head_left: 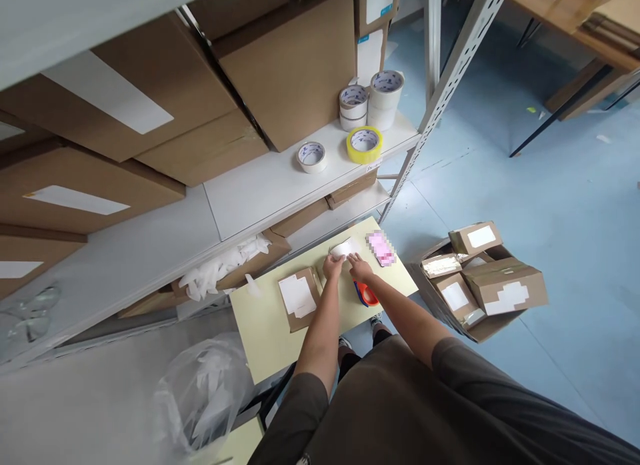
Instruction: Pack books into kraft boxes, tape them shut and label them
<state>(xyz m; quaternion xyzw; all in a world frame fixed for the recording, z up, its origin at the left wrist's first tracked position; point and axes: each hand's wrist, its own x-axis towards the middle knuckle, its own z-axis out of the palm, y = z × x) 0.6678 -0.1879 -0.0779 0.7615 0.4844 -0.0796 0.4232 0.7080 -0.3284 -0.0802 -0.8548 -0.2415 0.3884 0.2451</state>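
One white piece (344, 248): lay near the far edge of the pale yellow tabletop (260, 332), between the person's two hands; too small to tell its material.
Left hand (332, 266): touched the piece at its near left side; fingers bent and drawn close together. Could not tell whether they pinched it.
Right hand (361, 269): reached the near right side, fingers extended and partly spread, tips at the piece. Could not tell how firm a hold, if any.
Red-and-blue item (363, 292): sat on the tabletop beside the right forearm, partly hidden by it.
Pink item (381, 248): lay right of the piece; surface blurred.
Small carton (311, 285): rested flat left of the left forearm, white label (296, 294) uppermost.
Shelf (260, 205): stood beyond the tabletop; bore a single white roll (320, 163), a yellow roll (364, 157) and stacked white rolls (383, 110), beside large boxes (295, 65).
Open box (434, 304): stood on the blue floor (565, 252), right of the tabletop, holding several parcels (507, 285).
Clear bag (173, 392): sat left of the tabletop, white scraps inside.
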